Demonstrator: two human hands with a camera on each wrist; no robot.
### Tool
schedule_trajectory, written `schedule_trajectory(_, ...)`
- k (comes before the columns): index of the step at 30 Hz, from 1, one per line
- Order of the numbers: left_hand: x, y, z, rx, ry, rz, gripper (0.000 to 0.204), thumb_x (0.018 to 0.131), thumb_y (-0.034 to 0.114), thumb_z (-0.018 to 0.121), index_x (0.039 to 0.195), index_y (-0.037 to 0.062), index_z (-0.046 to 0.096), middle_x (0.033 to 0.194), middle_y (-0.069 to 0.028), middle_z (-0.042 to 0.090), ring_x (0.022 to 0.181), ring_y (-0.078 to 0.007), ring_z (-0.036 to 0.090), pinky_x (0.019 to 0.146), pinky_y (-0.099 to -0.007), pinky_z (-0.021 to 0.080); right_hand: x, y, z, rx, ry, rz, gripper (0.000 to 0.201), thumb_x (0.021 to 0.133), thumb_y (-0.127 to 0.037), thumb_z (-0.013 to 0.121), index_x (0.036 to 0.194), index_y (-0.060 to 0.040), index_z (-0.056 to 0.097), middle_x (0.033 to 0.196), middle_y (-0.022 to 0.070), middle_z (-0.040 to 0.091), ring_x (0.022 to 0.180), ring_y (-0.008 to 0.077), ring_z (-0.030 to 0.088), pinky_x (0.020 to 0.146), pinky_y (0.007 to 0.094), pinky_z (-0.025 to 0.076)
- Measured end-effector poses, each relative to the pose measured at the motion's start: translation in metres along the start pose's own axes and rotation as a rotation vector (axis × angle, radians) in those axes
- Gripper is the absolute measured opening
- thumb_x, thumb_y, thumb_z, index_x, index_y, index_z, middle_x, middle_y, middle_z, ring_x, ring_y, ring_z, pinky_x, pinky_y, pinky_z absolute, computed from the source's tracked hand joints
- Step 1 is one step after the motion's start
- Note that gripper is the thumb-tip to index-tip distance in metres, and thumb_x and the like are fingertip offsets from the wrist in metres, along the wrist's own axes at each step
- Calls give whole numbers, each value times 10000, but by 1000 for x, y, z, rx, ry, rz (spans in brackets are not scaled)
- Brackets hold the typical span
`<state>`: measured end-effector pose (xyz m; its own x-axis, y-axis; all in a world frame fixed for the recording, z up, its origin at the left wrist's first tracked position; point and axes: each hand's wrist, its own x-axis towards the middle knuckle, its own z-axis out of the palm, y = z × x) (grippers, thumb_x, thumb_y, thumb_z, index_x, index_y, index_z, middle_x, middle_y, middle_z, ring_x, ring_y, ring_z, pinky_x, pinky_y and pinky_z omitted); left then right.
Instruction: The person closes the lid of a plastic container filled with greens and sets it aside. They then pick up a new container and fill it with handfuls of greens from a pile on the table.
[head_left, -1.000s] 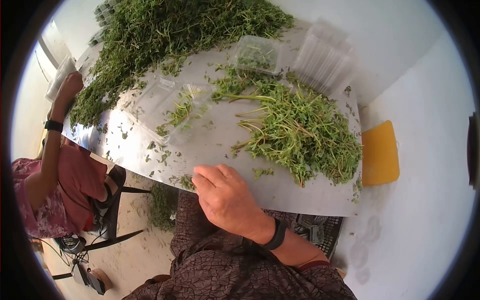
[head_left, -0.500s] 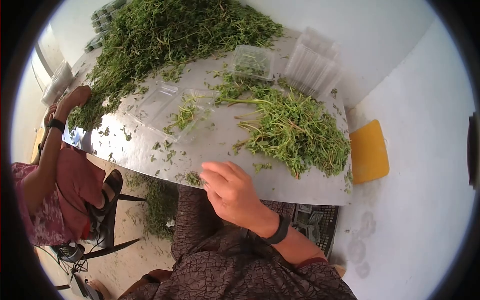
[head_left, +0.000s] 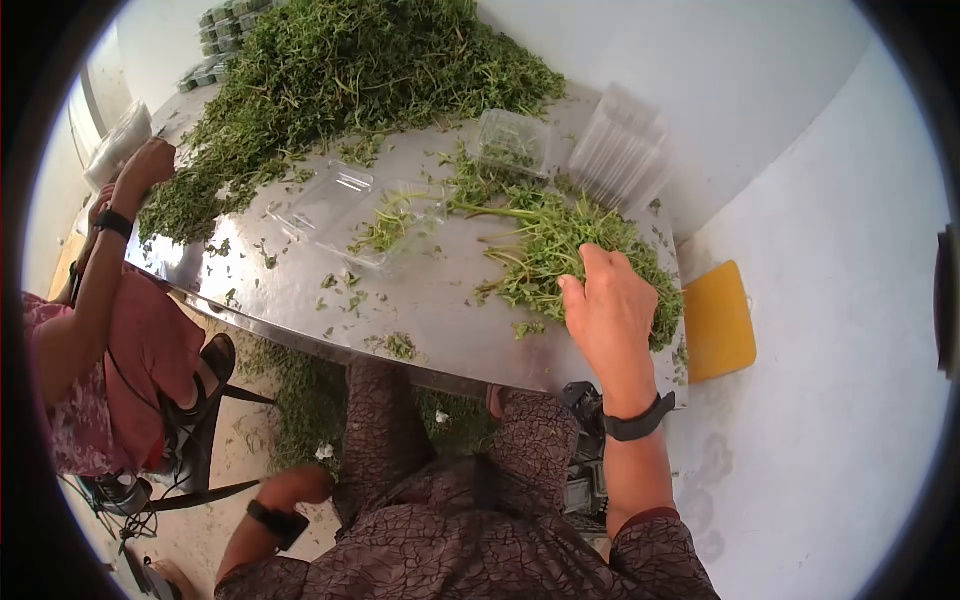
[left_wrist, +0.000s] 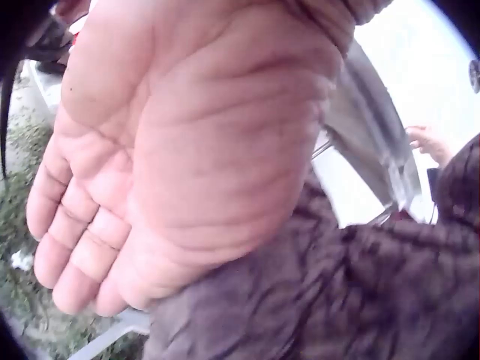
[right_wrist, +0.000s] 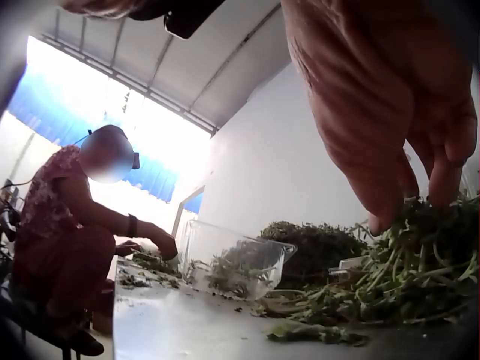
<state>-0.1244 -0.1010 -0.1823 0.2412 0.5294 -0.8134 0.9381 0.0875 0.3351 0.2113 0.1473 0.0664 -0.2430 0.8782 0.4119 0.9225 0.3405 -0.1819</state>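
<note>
My right hand (head_left: 612, 310) is over the pile of green stems (head_left: 540, 245) at the table's right side. In the right wrist view the fingers of that hand (right_wrist: 390, 112) point down and touch the top of the leaves (right_wrist: 427, 262); they are spread a little, and whether they pinch any stem cannot be seen. My left hand (head_left: 300, 486) hangs low beside my leg, off the table. The left wrist view shows this hand (left_wrist: 180, 150) with its palm bare and fingers relaxed. An open clear container (head_left: 330, 205) with a few sprigs lies left of the pile.
A large heap of greens (head_left: 350, 70) covers the table's back. A closed-looking clear box (head_left: 513, 140) and stacked clear containers (head_left: 617, 150) stand behind the pile. Another person (head_left: 110, 340) sits at the left, hands at the heap's edge. A yellow chair (head_left: 720, 320) is at the right.
My right hand has moved from the table's front edge rightward and forward onto the pile of stems. My left hand has come further into view at the lower left.
</note>
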Motion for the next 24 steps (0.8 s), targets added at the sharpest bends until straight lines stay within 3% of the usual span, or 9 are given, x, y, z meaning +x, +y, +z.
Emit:
schedule_trajectory(2, -21, 12, -45, 14, 149, 87, 273, 796, 131, 562, 1027, 139, 706, 958, -166, 682, 917, -354, 651, 771, -432, 525, 7, 7, 6, -65, -64, 17, 251, 779, -138, 703, 998, -25, 658, 949, 180, 661, 813, 365, 641, 715, 418, 506)
schedule_trajectory(3, -47, 33, -75, 62, 236, 85, 234, 807, 114, 553, 982, 116, 708, 926, -166, 680, 879, -357, 653, 735, -434, 525, 10, 14, 13, -91, 58, -66, 142, 784, -118, 679, 870, -19, 625, 819, 168, 625, 732, 360, 628, 649, 422, 494)
schedule_trajectory(5, -71, 38, -106, -55, 571, 435, 131, 825, 81, 567, 883, 54, 682, 845, -153, 670, 806, -353, 648, 698, -420, 521, 16, 22, 12, -119, 180, -151, 116, 790, -99, 656, 742, -13, 593, 689, 156, 589, 651, 354, 616, 582, 426, 481)
schedule_trajectory(7, -97, 71, -141, -45, 928, 537, 97, 810, 24, 604, 883, 29, 668, 784, -153, 651, 772, -347, 641, 687, -405, 518, 21, 23, 4, 141, 300, -118, 98, 803, -98, 618, 742, -22, 610, 686, 165, 603, 654, 358, 615, 592, 438, 479)
schedule_trajectory(10, -121, 110, -177, -85, 1150, 512, 174, 787, -21, 634, 954, 18, 660, 807, -146, 641, 774, -347, 636, 679, -412, 514, 22, 20, -4, 274, 296, 29, 86, 804, -116, 623, 784, -33, 628, 711, 165, 619, 678, 360, 618, 613, 453, 480)
schedule_trajectory(15, -104, 141, -213, 107, 1736, 581, 396, 717, -46, 677, 1104, 19, 622, 1086, -147, 617, 999, -333, 603, 852, -432, 487, 16, 23, 16, 53, 172, -65, 137, 785, -147, 670, 808, -18, 633, 767, 178, 636, 685, 366, 629, 617, 452, 494)
schedule_trajectory(18, -80, 150, -225, 209, 1792, 477, 486, 751, -57, 646, 1225, 26, 582, 1251, -155, 571, 1195, -326, 522, 1022, -455, 394, 13, 22, 20, -50, 137, -119, 175, 772, -163, 689, 824, -5, 633, 792, 181, 635, 677, 370, 630, 614, 453, 501)
schedule_trajectory(22, -44, 155, -231, 147, 1762, 446, 589, 715, 14, 702, 1274, 38, 520, 1246, -149, 553, 1232, -333, 489, 1092, -495, 311, 16, 25, 16, -135, -39, -23, 257, 767, -188, 697, 952, -10, 692, 840, 221, 662, 789, 371, 646, 693, 455, 507)
schedule_trajectory(24, -35, 156, -230, 130, 1746, 463, 568, 722, 15, 694, 1265, 39, 528, 1229, -146, 559, 1228, -333, 491, 1089, -502, 312, 15, 34, 22, -88, 86, -66, 199, 750, -152, 683, 892, -12, 681, 794, 199, 643, 736, 365, 640, 646, 456, 502)
